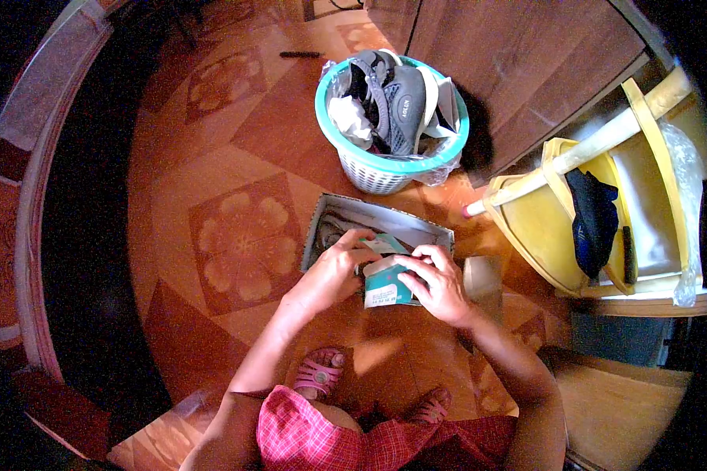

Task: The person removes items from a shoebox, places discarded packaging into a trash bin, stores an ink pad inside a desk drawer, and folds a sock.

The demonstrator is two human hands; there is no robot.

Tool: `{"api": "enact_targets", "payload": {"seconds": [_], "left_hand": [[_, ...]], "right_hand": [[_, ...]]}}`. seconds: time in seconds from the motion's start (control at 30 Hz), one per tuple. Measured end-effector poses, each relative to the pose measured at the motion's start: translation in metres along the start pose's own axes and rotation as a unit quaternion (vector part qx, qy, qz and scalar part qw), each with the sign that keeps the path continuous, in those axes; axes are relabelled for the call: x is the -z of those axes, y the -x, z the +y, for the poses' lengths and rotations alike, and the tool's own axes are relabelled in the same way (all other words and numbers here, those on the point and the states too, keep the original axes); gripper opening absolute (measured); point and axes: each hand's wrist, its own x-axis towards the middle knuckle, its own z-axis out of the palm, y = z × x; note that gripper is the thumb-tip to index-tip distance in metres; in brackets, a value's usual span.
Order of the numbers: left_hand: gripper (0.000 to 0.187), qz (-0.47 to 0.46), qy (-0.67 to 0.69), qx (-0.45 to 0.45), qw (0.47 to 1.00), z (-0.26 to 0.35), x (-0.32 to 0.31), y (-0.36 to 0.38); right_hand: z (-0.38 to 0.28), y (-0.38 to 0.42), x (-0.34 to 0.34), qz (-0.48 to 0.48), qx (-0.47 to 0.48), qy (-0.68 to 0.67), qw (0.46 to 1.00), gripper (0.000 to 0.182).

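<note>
A small teal-and-white cardboard box (pixel 386 284) with a printed white label is held between my two hands, its top flap raised. My left hand (pixel 339 269) grips it at the upper left, fingers bent around the flap. On the other side my right hand (pixel 438 287) has its fingers curled over the top edge and right face. What is inside the small box cannot be seen. Just beyond and beneath it, an open grey-white cardboard box (pixel 424 228) rests on the floor, with dark items inside that my hands partly hide.
A teal-rimmed laundry basket (pixel 373 174) holds a grey shoe (pixel 406 110) and plastic wrapping. To the right, a yellow chair (pixel 526 235) lies tipped, with a dark shoe (pixel 593 224) on it. A brown wooden panel (pixel 518 71) rises behind. The floor is patterned tile (pixel 239 235).
</note>
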Motion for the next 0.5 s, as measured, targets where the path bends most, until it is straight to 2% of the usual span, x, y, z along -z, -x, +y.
{"api": "enact_targets", "payload": {"seconds": [0.07,0.2,0.3,0.4,0.5], "left_hand": [[0.042,-0.003,-0.007,0.004,1.000,0.003,0.001,0.000],[0.042,-0.006,-0.006,0.005,1.000,0.008,0.004,0.000],[0.040,-0.036,0.020,0.036,0.999,0.012,0.008,0.001],[0.037,-0.042,0.000,0.013,0.999,0.011,0.007,0.001],[0.035,-0.050,-0.004,0.056,0.997,0.014,0.005,0.000]], "right_hand": [[0.004,-0.001,-0.001,0.008,0.050,0.059,0.997,0.025],[0.007,-0.007,-0.003,0.042,0.046,0.046,0.997,0.026],[0.009,-0.007,-0.002,-0.013,-0.003,0.015,1.000,0.027],[0.011,-0.009,-0.004,0.009,0.053,0.058,0.997,0.024],[0.008,-0.010,0.001,-0.024,0.060,0.133,0.989,0.022]]}}
